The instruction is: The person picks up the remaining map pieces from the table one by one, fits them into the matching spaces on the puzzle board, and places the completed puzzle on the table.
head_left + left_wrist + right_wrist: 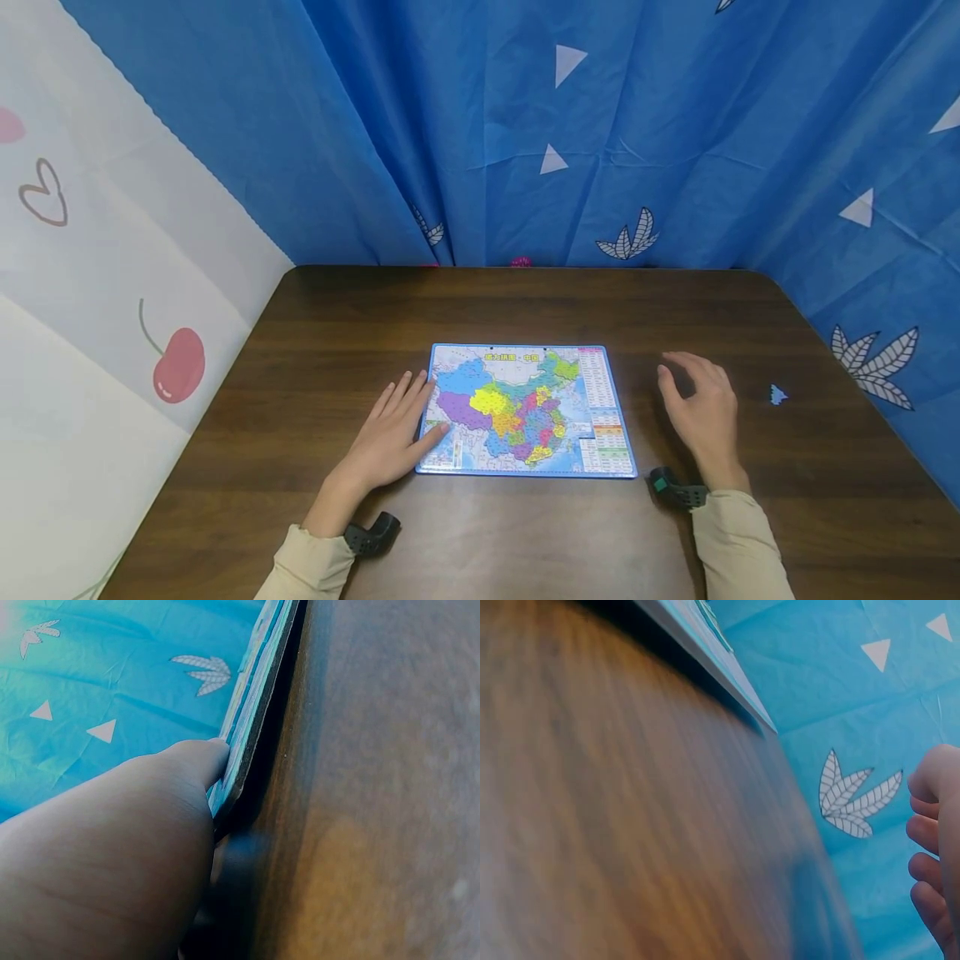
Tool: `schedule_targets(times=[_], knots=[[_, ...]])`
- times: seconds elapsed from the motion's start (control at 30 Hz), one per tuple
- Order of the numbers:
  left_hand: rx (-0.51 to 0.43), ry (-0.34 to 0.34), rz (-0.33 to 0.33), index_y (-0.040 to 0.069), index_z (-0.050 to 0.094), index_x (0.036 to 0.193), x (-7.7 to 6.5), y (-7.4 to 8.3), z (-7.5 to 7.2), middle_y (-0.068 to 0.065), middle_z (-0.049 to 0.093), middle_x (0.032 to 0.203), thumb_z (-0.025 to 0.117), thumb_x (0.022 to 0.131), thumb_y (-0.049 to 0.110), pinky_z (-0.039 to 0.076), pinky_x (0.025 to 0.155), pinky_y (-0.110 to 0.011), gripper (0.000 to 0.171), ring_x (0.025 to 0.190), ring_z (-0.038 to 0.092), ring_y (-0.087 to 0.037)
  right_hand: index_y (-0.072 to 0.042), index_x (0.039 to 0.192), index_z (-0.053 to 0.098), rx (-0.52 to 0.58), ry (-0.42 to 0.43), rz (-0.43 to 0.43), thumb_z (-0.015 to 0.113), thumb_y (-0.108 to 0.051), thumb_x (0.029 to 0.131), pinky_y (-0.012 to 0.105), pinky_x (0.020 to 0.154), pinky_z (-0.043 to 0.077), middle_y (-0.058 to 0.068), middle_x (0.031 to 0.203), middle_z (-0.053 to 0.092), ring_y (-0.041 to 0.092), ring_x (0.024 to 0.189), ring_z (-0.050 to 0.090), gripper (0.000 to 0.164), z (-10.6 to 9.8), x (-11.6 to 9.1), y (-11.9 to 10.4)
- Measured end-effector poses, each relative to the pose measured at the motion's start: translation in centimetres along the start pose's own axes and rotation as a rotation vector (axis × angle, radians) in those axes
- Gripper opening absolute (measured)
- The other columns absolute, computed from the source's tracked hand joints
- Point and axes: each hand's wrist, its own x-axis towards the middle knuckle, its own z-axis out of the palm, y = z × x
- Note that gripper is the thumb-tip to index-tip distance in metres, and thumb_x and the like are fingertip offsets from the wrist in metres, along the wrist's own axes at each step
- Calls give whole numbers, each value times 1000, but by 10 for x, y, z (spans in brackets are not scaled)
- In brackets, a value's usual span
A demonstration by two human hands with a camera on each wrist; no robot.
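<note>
A thin, blue-rimmed map puzzle board point(510, 408) lies flat on the table, its China map made up of coloured regions. At its left edge is my left hand point(390, 437), fingers stretched out and thumb over the lower left part. The left wrist view shows that thumb point(199, 759) right at the board's edge. My right hand point(701, 408) is to the right of the board and apart from it, fingers loosely bent, nothing between them. Further right lies a small blue jagged puzzle piece point(778, 394).
The dark wooden table point(360, 308) has rounded far corners. Behind it hangs a blue curtain point(510, 125) with white triangles and leaves; a white patterned cloth point(97, 250) hangs on the left. Each wrist wears a black camera mount, such as the left mount point(372, 533).
</note>
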Motion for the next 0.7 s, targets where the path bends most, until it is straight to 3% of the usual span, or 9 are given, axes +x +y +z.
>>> schedule_targets(times=[0.4, 0.7], knots=[[-5, -1, 4, 10, 28, 163, 1, 1, -1, -9, 18, 172, 50, 101, 58, 7, 129, -54, 82, 161, 9, -31, 1, 119, 71, -29, 51, 40, 70, -11, 96, 63, 99, 43, 25, 127, 68, 44, 120, 56, 26, -9, 3, 14], [2, 5, 10, 9, 29, 163, 0, 1, -2, -10, 18, 172, 52, 101, 58, 8, 129, -55, 82, 161, 9, -32, 1, 123, 70, -53, 75, 123, 67, -15, 98, 61, 102, 38, 27, 130, 66, 45, 120, 52, 30, -17, 2, 24]])
